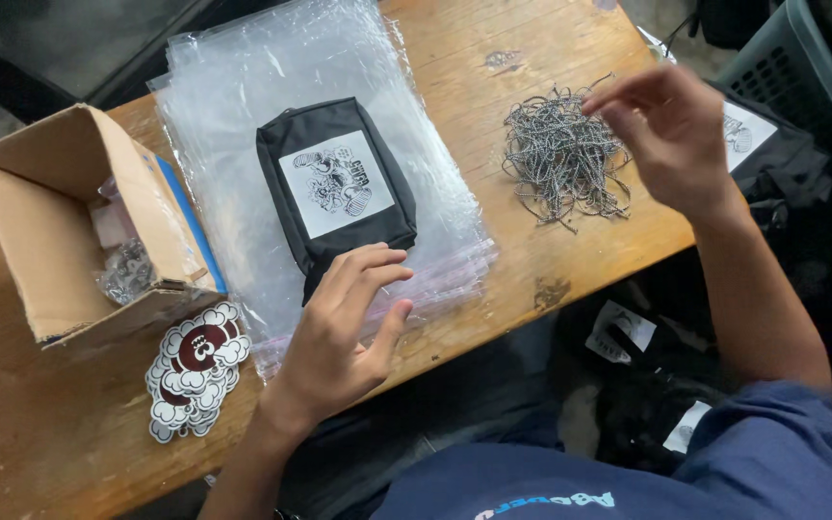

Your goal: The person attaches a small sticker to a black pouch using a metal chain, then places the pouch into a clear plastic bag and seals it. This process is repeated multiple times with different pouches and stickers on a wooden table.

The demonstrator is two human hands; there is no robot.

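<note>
A black zip pouch (335, 188) with a white printed patch lay at frame centre on a stack of clear plastic bags (243, 106). The left hand (344, 332) hovered at its lower edge, fingers spread, holding nothing. At upper right, the right hand (671, 130) pinched a strand above the pile of speckled cords (560, 159) on the wooden tabletop (493, 58).

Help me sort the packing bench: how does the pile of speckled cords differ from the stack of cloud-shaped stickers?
The speckled cords lie as a loose, tangled heap of thin grey strands; the cloud-shaped stickers are flat, scalloped pieces in white and dark red, fanned in an overlapping stack. The cords sit under the right hand, whose fingers pinch at the heap's top; the stickers lie untouched beside the cardboard box, left of the left hand. Both rest directly on the wooden table.
</note>
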